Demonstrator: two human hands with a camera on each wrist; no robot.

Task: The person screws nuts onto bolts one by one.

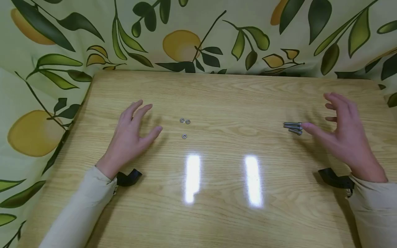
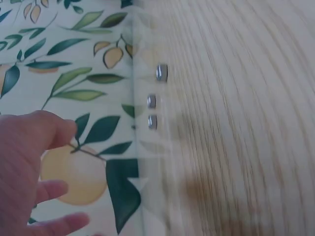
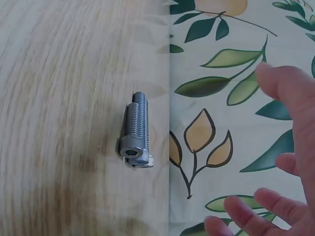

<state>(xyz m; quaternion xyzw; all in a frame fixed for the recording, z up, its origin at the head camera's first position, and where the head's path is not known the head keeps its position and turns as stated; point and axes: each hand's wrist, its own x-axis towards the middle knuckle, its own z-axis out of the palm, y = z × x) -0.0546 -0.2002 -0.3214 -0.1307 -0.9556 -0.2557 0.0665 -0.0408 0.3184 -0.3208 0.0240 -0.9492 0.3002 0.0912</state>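
Three small metal nuts lie on the table left of centre: one nut (image 1: 182,120) beside a second nut (image 1: 187,121), and a third nut (image 1: 184,136) nearer the front. To their left hovers my left hand (image 1: 128,129), fingers spread and loosely bent, holding nothing. Three socket-head bolts (image 3: 132,130) lie together on the right part of the table, heads toward the right in the head view. My right hand (image 1: 347,134) is just right of them, fingers apart; its thumb (image 3: 285,83) is clear of the bolts in the right wrist view.
The wood-grain table (image 1: 217,220) carries two bright light reflections. A cloth (image 1: 211,27) printed with fruit and leaves hangs along the back and left edges. Black wrist mounts (image 1: 128,178) stick out from both sleeves.
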